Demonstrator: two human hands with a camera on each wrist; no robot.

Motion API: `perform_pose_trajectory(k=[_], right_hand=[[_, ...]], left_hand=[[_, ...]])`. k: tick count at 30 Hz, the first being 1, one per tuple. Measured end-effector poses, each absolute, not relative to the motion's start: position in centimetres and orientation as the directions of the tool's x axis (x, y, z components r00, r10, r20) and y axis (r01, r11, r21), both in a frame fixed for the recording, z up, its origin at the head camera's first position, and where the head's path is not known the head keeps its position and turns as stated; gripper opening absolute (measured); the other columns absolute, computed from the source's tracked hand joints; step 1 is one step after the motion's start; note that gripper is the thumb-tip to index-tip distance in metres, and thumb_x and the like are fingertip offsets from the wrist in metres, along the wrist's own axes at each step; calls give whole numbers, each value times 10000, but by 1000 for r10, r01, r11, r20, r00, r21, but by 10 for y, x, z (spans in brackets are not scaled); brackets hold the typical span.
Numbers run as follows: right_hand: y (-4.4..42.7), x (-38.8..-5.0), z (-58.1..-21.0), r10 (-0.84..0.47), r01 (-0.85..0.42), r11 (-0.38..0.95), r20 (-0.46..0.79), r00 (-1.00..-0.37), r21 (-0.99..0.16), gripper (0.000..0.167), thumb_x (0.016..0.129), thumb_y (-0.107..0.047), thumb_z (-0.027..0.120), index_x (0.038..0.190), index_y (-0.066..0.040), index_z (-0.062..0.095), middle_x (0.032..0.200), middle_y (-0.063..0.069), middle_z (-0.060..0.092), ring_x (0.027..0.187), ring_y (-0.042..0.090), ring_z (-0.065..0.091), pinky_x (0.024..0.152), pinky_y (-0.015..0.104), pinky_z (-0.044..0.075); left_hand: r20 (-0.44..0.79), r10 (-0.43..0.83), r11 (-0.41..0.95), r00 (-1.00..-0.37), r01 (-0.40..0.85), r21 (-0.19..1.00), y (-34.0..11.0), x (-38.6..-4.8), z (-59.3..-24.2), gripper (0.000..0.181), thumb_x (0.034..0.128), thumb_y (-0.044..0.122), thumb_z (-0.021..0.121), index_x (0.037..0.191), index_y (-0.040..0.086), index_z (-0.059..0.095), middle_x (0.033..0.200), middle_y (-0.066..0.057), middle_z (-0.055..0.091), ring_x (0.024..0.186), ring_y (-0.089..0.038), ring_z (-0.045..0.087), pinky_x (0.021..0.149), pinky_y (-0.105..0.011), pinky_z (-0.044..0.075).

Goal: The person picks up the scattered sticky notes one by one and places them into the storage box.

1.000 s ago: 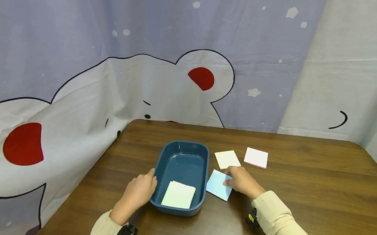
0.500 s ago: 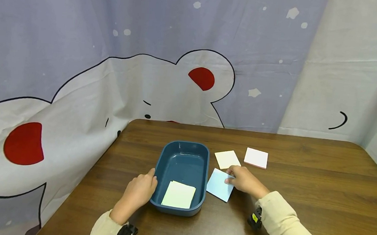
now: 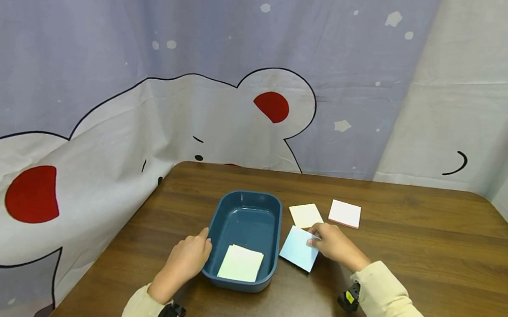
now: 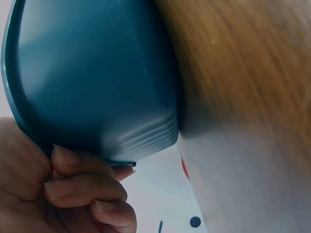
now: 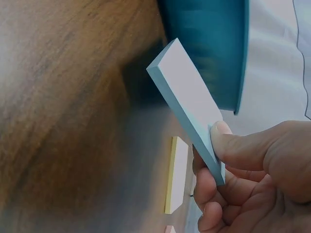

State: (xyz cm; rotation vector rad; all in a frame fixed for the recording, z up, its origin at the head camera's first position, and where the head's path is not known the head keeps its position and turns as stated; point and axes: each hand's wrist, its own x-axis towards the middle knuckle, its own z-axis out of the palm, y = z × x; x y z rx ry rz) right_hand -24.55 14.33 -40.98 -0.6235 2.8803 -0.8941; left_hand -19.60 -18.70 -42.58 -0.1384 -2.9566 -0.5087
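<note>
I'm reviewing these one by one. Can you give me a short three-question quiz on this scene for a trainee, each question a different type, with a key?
1. Open: What does the right hand hold between thumb and fingers?
2. True or false: The left hand is at the side of the dark blue tray, touching it.
3. Count: How many pads lie on the wooden table, outside the tray and not held?

Key
1. The light blue pad.
2. True.
3. Two: the pale yellow pad and the white-topped pad with a pinkish edge.
</note>
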Motion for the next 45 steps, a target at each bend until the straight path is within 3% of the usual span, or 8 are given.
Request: perform_pose_trajectory(k=[7, 31, 45], right_hand=[[150, -245, -401, -392, -376, 740, 97, -915, -557, 217, 877, -62, 647, 1022, 98, 632, 949, 191, 686, 872, 280, 647, 771, 432, 506], [144, -245, -369, -339, -379, 752, 176, -924, -540, 215, 889, -76, 637, 1031, 85, 637, 877, 157, 687, 783, 222, 621, 736, 412, 492], [140, -246, -354, -345, -397, 732, 202, -917, -553, 236, 893, -74, 632, 1056, 97, 640, 922, 182, 704, 836, 256, 652, 753, 417, 502]], left_hand=[[161, 68, 941, -985, 117, 319, -187, -196, -426, 367, 953, 150, 496, 1249, -54, 568, 972, -271, 688, 729, -403, 666, 617, -509, 510], [162, 70, 943, -984, 118, 312, -187, -196, -426, 364, 952, 147, 496, 1244, -58, 569, 972, -271, 688, 728, -401, 666, 612, -509, 507], [154, 69, 944, -986, 114, 310, -187, -197, -427, 378, 956, 149, 490, 1261, -62, 560, 996, -272, 686, 723, -388, 667, 604, -498, 507]])
